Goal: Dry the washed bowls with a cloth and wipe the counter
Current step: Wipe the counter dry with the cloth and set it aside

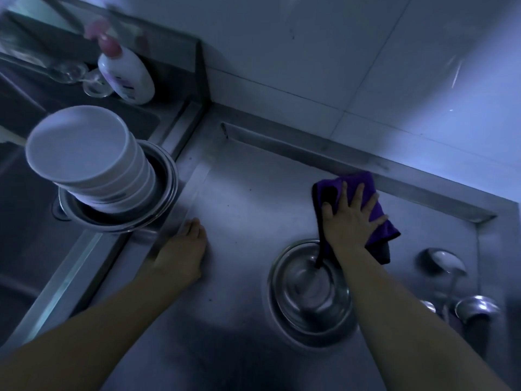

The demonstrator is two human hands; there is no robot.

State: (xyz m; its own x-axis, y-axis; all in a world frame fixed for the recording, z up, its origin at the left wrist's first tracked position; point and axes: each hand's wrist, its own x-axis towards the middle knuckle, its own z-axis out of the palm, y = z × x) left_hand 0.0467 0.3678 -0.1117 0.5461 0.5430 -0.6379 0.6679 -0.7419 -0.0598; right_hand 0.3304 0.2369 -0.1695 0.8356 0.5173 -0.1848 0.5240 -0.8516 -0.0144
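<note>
A purple cloth (363, 182) lies on the steel counter (248, 198) near the back ledge, and my right hand (352, 218) presses it flat with spread fingers. Beside the sink's edge, my left hand (183, 252) rests on the counter with straight fingers and holds nothing. A stack of white bowls (81, 148) stands inside steel bowls (163, 198) at the left, over the sink. Under my right forearm a steel bowl (307, 292) sits upright on the counter.
The sink (28, 235) fills the left side. A white pump bottle (127, 74) and clear glasses (70, 73) stand at the back left. Steel ladles (448, 263) lie at the right edge. A tiled wall (338, 52) rises behind the raised ledge.
</note>
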